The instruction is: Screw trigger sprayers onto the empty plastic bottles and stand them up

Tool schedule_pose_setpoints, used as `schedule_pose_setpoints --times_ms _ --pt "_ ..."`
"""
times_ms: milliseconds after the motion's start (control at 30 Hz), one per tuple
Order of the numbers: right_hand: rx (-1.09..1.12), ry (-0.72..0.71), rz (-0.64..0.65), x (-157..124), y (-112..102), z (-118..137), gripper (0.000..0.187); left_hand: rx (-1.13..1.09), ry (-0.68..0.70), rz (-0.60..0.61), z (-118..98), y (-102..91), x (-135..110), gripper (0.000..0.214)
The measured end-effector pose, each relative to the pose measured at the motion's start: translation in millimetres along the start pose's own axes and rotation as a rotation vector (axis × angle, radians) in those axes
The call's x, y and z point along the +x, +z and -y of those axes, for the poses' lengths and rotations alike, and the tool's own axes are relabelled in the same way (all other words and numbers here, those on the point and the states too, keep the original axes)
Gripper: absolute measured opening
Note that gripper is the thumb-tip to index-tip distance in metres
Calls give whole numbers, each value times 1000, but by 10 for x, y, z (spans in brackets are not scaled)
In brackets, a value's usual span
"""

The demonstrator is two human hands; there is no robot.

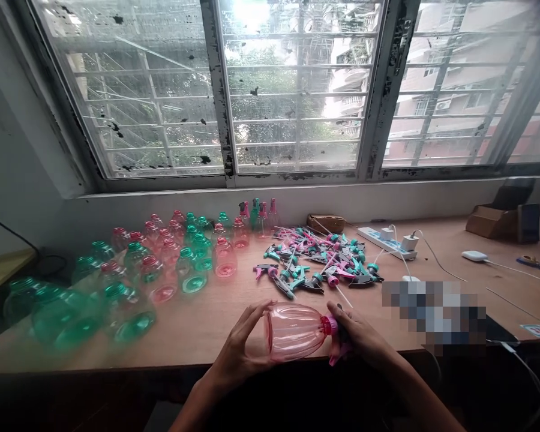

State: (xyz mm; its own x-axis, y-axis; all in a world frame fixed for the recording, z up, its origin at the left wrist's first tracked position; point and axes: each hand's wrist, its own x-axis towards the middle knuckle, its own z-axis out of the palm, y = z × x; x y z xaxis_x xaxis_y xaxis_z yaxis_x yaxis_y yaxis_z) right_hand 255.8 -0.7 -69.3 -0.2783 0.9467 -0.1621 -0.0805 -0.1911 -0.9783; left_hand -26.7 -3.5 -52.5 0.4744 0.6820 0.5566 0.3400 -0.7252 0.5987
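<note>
A clear pink spray bottle lies sideways in front of me at the table's front edge, its base to the left. My left hand is closed around the base end. At the neck sits a pink trigger spray head, and my right hand is closed on it, covering most of the head. Whether the collar is fully threaded cannot be seen. Beyond the hands lies a heap of pink, teal and black trigger spray heads with thin dip tubes.
Several open pink bottles and green bottles stand at the left. Bottles with spray heads stand by the wall. A brown pouch, a white power strip with cables, and a cardboard box are at the back.
</note>
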Motion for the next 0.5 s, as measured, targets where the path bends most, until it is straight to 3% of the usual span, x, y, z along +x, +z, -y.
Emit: schedule_pose_setpoints --times_ms 100,167,300,400,500 --pt "138 -119 22 7 -46 -49 49 -50 -28 -40 -16 6 -2 87" --pt "211 -255 25 1 -65 -71 36 -60 -66 -128 -9 17 -8 84" --pt "125 -489 -96 -32 -43 -26 25 -19 -92 -209 21 51 4 84" --pt "-45 -625 -239 -19 -10 196 25 8 -100 -208 30 88 37 90" --pt "-223 -737 -415 159 9 608 32 18 -122 -232 29 134 65 90"
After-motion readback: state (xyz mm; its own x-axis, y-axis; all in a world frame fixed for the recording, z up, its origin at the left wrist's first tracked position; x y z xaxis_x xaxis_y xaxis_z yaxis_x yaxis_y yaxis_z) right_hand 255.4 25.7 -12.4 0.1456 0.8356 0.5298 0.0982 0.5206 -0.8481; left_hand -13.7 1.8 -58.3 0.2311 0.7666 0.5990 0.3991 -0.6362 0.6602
